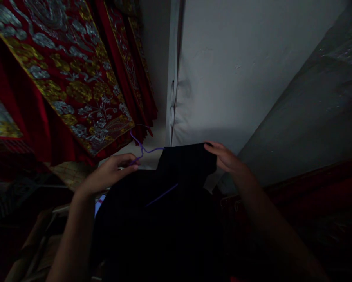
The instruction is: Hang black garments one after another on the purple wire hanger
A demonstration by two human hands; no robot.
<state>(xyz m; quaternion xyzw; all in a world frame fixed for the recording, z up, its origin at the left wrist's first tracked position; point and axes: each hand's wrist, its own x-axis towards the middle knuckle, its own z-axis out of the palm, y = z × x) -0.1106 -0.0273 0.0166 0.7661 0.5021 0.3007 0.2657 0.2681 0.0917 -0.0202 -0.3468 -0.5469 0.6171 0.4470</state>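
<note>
A purple wire clothes hanger (142, 148) is pinched near its neck by my left hand (117, 170), its hook pointing up and away. One of its arms runs into a black garment (186, 164), and a lower stretch of purple wire shows across the dark cloth. My right hand (222, 154) grips the garment's upper right edge between thumb and fingers. The cloth hangs between both hands, and its lower part merges into the darkness, so its full shape cannot be made out.
Red cloths with gold and silver embroidery (84, 78) hang at the upper left, close to the hanger's hook. Ahead stands a pale wall (222, 70) with a vertical pipe or cable (172, 78). A wooden frame (43, 235) stands at lower left. Plastic-like sheeting (319, 105) covers the right.
</note>
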